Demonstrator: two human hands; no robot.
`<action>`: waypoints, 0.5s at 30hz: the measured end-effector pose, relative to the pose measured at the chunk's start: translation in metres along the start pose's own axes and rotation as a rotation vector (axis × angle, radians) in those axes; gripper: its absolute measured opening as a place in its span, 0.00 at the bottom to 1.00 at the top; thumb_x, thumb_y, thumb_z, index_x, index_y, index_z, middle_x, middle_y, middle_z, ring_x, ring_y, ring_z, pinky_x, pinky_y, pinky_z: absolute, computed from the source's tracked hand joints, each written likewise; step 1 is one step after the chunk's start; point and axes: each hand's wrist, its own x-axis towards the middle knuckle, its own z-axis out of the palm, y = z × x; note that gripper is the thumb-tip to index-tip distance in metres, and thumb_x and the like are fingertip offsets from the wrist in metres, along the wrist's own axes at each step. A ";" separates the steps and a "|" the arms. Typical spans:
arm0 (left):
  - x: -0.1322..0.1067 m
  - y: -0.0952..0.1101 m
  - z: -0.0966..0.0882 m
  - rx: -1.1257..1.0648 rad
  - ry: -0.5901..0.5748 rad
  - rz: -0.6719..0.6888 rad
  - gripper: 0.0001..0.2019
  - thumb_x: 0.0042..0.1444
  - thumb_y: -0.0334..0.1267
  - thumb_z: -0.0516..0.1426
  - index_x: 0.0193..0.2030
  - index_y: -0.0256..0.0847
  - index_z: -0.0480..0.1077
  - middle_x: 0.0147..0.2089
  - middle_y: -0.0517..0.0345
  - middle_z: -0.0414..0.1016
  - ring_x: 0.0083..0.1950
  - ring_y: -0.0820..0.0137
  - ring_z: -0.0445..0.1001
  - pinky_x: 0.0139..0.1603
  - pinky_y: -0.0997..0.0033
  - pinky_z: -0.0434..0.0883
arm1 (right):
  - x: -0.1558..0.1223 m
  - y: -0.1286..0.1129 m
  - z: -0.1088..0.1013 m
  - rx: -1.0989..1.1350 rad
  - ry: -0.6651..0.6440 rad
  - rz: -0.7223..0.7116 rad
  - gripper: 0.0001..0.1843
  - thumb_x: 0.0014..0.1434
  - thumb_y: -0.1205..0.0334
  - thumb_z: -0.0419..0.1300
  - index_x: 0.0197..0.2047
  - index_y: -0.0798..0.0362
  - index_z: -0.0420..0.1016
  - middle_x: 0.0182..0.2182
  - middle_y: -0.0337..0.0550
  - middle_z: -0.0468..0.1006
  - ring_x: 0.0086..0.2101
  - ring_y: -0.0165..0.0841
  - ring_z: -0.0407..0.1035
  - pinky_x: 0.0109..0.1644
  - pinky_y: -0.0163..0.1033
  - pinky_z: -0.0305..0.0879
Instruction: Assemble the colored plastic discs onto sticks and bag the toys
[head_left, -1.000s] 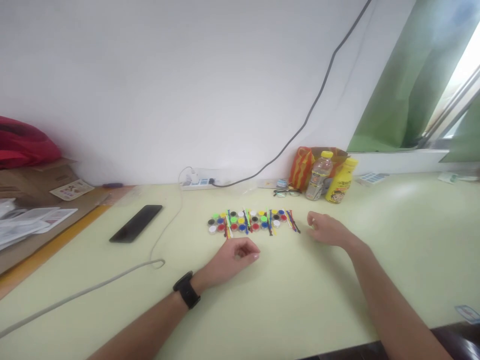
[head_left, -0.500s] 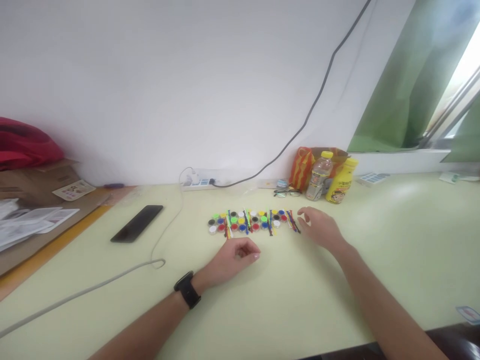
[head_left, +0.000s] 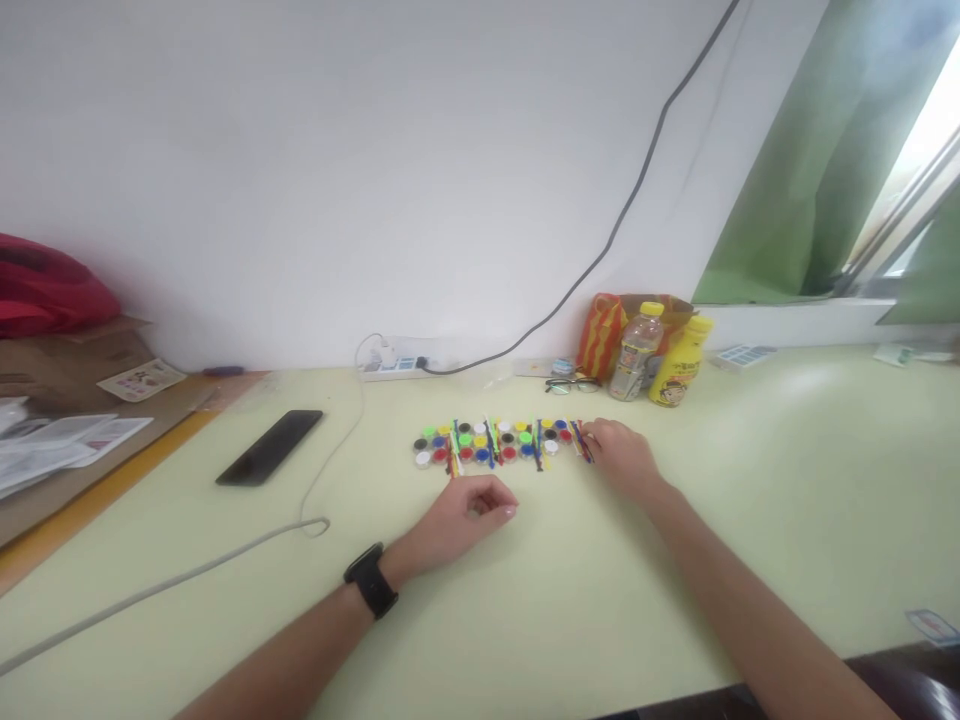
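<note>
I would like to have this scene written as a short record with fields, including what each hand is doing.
Left hand: curled in front of the coloured pieces, nothing visible in it
Right hand: fingers at the rightmost bundle of strips; grip cannot be told
Left wrist: black watch
Coloured pieces: small, round, in rows, with bundles of strips between them
Left side: black phone, lying flat
Back right: eyeglasses, clear bottle, yellow bottle
Surface: pale table
</note>
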 end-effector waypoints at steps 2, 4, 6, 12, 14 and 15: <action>0.000 0.001 0.000 0.002 0.003 0.003 0.11 0.61 0.46 0.61 0.38 0.39 0.77 0.39 0.52 0.78 0.39 0.66 0.73 0.42 0.66 0.71 | 0.001 0.000 0.000 -0.002 0.003 0.003 0.13 0.67 0.68 0.50 0.40 0.49 0.76 0.39 0.45 0.78 0.41 0.38 0.69 0.34 0.38 0.51; 0.000 0.001 0.000 0.000 0.003 0.004 0.11 0.60 0.46 0.61 0.38 0.39 0.77 0.39 0.52 0.78 0.39 0.66 0.73 0.42 0.66 0.71 | 0.001 0.001 0.000 -0.002 0.009 0.004 0.13 0.67 0.68 0.50 0.40 0.49 0.76 0.40 0.46 0.78 0.41 0.38 0.69 0.34 0.38 0.51; 0.000 0.002 0.000 -0.001 0.002 0.003 0.11 0.60 0.46 0.61 0.38 0.39 0.77 0.39 0.52 0.78 0.39 0.66 0.73 0.42 0.66 0.71 | 0.002 0.002 0.001 0.001 0.010 0.002 0.12 0.67 0.67 0.50 0.41 0.50 0.75 0.40 0.46 0.78 0.42 0.37 0.69 0.34 0.38 0.51; 0.000 0.002 0.000 0.012 0.002 0.002 0.11 0.60 0.46 0.61 0.38 0.40 0.77 0.39 0.53 0.78 0.39 0.66 0.73 0.42 0.66 0.71 | 0.001 0.000 0.003 0.011 0.007 -0.010 0.11 0.67 0.68 0.50 0.38 0.50 0.73 0.39 0.44 0.78 0.40 0.36 0.69 0.34 0.38 0.51; 0.000 0.002 0.000 0.016 -0.007 -0.001 0.11 0.61 0.46 0.60 0.38 0.39 0.77 0.39 0.52 0.78 0.39 0.66 0.73 0.42 0.66 0.71 | 0.001 0.000 0.003 0.012 0.009 -0.015 0.11 0.67 0.68 0.49 0.37 0.50 0.72 0.38 0.44 0.78 0.39 0.36 0.69 0.34 0.38 0.51; 0.000 0.002 0.000 0.017 -0.011 -0.001 0.11 0.61 0.45 0.60 0.38 0.39 0.77 0.39 0.52 0.78 0.39 0.66 0.73 0.42 0.66 0.71 | 0.001 0.001 0.003 0.012 0.010 -0.019 0.12 0.67 0.68 0.49 0.37 0.50 0.72 0.38 0.44 0.78 0.39 0.36 0.69 0.34 0.38 0.51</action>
